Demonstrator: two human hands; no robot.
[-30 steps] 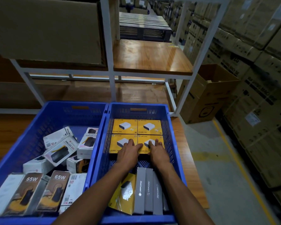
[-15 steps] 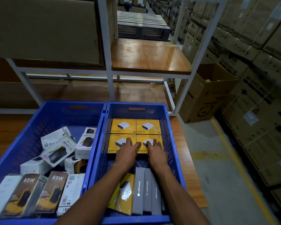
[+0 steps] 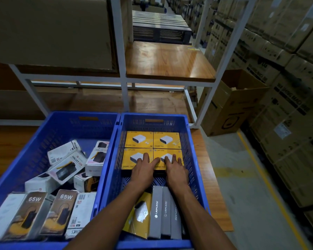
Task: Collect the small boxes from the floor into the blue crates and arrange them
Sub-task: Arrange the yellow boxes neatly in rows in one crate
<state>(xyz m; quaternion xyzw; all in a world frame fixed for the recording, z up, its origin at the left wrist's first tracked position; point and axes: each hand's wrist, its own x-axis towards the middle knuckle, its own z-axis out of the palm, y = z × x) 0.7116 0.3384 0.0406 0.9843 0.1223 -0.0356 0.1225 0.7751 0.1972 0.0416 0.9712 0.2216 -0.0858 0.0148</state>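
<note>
Two blue crates stand side by side on a wooden platform. In the right crate point(image 3: 192, 141) several yellow boxes point(image 3: 153, 140) lie flat in a neat grid. My left hand point(image 3: 143, 167) presses flat on the near left yellow box, and my right hand point(image 3: 175, 167) presses flat on the near right one, fingers straight. Nearer to me in that crate stand grey Lapcare boxes point(image 3: 161, 213) on edge and a tilted yellow box point(image 3: 139, 215). The left crate point(image 3: 43, 134) holds a loose jumble of white and brown boxes point(image 3: 65, 166).
A white metal rack with wooden shelves point(image 3: 166, 60) rises behind the crates. A big cardboard carton point(image 3: 51, 29) sits on the upper left shelf. An open carton point(image 3: 231, 103) and stacked cartons point(image 3: 287, 78) line the right, beside a grey floor aisle point(image 3: 242, 177) with a yellow line.
Both hands stay flat on the near yellow boxes, barely shifting. The view has drifted slightly.
</note>
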